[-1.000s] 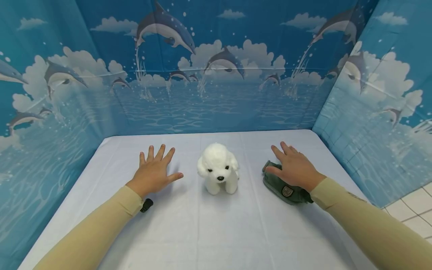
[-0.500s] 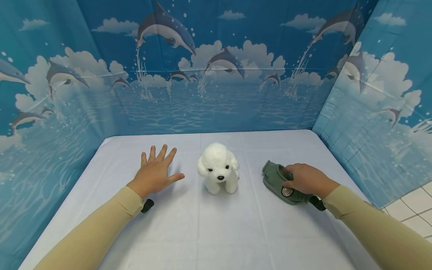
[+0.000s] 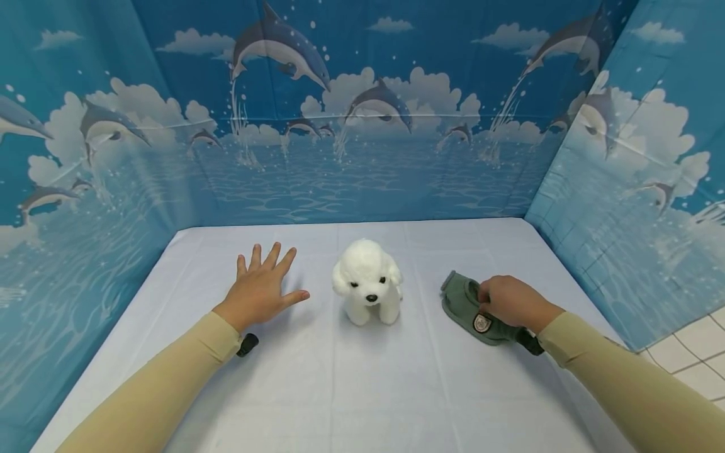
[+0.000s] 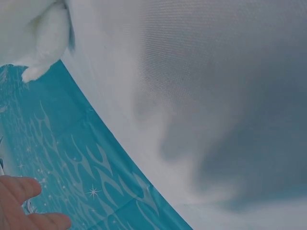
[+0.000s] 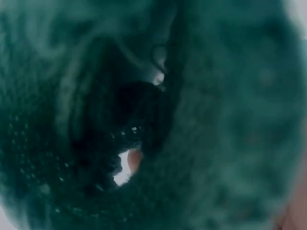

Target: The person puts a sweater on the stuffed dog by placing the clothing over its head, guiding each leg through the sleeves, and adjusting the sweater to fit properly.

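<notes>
A white plush dog (image 3: 367,283) stands upright in the middle of the table, facing me. To its left my left hand (image 3: 257,292) hovers with fingers spread and holds nothing, its shadow falling on the cloth. At the right lies a small green garment (image 3: 466,309) bearing a round badge (image 3: 482,323). My right hand (image 3: 518,302) pinches the garment's upper side with curled fingers. Green fabric (image 5: 230,120) fills the right wrist view, with a dark opening through it. In the left wrist view, left-hand fingers (image 4: 29,206) and the dog's leg (image 4: 50,38) show.
A white cloth covers the table (image 3: 362,390). Blue dolphin-print curtains (image 3: 362,170) enclose its back and sides. A black wrist device (image 3: 247,345) shows under the left cuff and another black device (image 3: 530,341) under the right. Pale floor tiles (image 3: 688,352) appear at lower right.
My right hand has come down from above the green garment, its spread fingers curling to pinch the fabric. My left hand and the plush dog have hardly moved.
</notes>
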A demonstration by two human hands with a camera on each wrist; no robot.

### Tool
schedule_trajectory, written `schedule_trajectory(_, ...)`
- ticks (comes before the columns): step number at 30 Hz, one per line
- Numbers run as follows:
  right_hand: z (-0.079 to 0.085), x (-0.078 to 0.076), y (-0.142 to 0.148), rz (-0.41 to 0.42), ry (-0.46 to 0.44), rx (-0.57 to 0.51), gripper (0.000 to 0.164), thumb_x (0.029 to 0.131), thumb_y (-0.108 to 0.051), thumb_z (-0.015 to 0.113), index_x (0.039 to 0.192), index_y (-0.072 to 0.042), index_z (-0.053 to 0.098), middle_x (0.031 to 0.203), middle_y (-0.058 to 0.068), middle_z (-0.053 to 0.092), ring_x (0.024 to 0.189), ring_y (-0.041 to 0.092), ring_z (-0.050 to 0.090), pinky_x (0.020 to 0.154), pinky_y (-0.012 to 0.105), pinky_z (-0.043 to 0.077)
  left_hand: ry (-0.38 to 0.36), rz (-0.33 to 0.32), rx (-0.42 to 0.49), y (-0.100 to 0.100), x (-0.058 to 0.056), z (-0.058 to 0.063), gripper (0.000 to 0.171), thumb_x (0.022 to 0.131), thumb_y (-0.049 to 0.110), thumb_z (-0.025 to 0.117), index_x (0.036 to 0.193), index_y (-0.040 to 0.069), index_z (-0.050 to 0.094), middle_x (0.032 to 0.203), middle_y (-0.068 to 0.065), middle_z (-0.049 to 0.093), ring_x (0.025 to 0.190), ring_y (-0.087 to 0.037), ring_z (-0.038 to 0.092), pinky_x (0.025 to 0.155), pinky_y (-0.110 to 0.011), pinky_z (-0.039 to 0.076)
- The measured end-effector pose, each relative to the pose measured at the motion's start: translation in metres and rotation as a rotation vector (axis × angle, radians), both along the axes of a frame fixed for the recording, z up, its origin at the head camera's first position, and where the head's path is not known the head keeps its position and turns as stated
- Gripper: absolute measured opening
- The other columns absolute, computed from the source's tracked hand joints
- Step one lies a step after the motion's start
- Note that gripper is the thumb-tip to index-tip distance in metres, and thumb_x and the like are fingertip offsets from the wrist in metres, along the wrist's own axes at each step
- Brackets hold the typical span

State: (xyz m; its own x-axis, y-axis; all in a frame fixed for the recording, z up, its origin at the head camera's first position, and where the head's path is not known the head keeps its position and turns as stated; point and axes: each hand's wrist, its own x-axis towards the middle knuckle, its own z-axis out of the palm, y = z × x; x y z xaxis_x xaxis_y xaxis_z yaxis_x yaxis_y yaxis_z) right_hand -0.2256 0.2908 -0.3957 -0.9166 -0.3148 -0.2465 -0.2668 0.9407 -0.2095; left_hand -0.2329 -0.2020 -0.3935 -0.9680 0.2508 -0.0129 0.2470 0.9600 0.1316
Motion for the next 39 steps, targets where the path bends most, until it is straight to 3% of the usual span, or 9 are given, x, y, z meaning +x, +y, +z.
schedule_trajectory(10, 0.013, 0.000, -0.007, 0.007, 0.056, -0.003, 0.008, 0.100, -0.010, 0.070, 0.099, -0.004, 0.075, 0.093, 0.007, 0.071, 0.082, 0.019, 0.065, 0.068, 0.037, 0.056, 0.007, -0.011, 0.012, 0.002, 0.000, 0.001, 0.105, 0.092, 0.084, 0.051, 0.171, 0.023, 0.018, 0.177, -0.020, 0.010, 0.159, -0.059, 0.000, 0.120, -0.082, 0.000)
schedule_trajectory(17, 0.038, 0.001, -0.015, 0.027, 0.139, -0.046, 0.007, 0.101, -0.010, 0.069, 0.101, -0.005, 0.074, 0.097, 0.009, 0.069, 0.085, 0.021, 0.063, 0.070, 0.038, 0.054, 0.043, -0.055, 0.045, 0.008, 0.001, 0.008, 0.104, 0.092, 0.086, 0.047, 0.171, 0.024, 0.018, 0.177, -0.018, 0.011, 0.160, -0.055, 0.001, 0.123, -0.079, 0.003)
schedule_trajectory(21, 0.055, 0.003, -0.027, 0.043, 0.238, -0.088, 0.006, 0.101, -0.010, 0.070, 0.102, -0.005, 0.074, 0.100, 0.009, 0.068, 0.086, 0.022, 0.061, 0.073, 0.039, 0.053, 0.066, -0.105, 0.100, 0.016, 0.003, 0.016, 0.099, 0.096, 0.077, 0.054, 0.170, 0.021, 0.020, 0.177, -0.018, 0.013, 0.161, -0.053, 0.004, 0.125, -0.076, 0.005)
schedule_trajectory(28, 0.086, 0.010, -0.052, 0.092, 0.382, -0.156, 0.008, 0.101, -0.010, 0.070, 0.105, -0.003, 0.072, 0.104, 0.014, 0.065, 0.089, 0.023, 0.061, 0.075, 0.040, 0.053, 0.112, -0.193, 0.222, 0.030, 0.007, 0.029, 0.088, 0.101, 0.065, 0.058, 0.169, 0.018, 0.026, 0.175, -0.013, 0.023, 0.162, -0.043, 0.018, 0.128, -0.064, 0.023)
schedule_trajectory(33, 0.105, 0.013, -0.071, 0.135, 0.433, -0.176, 0.008, 0.103, -0.011, 0.068, 0.107, -0.004, 0.071, 0.105, 0.013, 0.063, 0.087, 0.022, 0.058, 0.074, 0.039, 0.051, 0.157, -0.249, 0.291, 0.039, 0.010, 0.036, 0.084, 0.103, 0.062, 0.058, 0.168, 0.018, 0.029, 0.173, -0.009, 0.030, 0.161, -0.035, 0.027, 0.122, -0.061, 0.038)
schedule_trajectory(39, 0.120, 0.014, -0.090, 0.184, 0.486, -0.182, 0.007, 0.103, -0.011, 0.068, 0.106, -0.005, 0.071, 0.106, 0.012, 0.062, 0.088, 0.022, 0.057, 0.075, 0.040, 0.051, 0.234, -0.317, 0.337, 0.052, 0.012, 0.044, 0.081, 0.103, 0.058, 0.060, 0.167, 0.017, 0.032, 0.170, -0.009, 0.037, 0.157, -0.033, 0.037, 0.116, -0.059, 0.045)
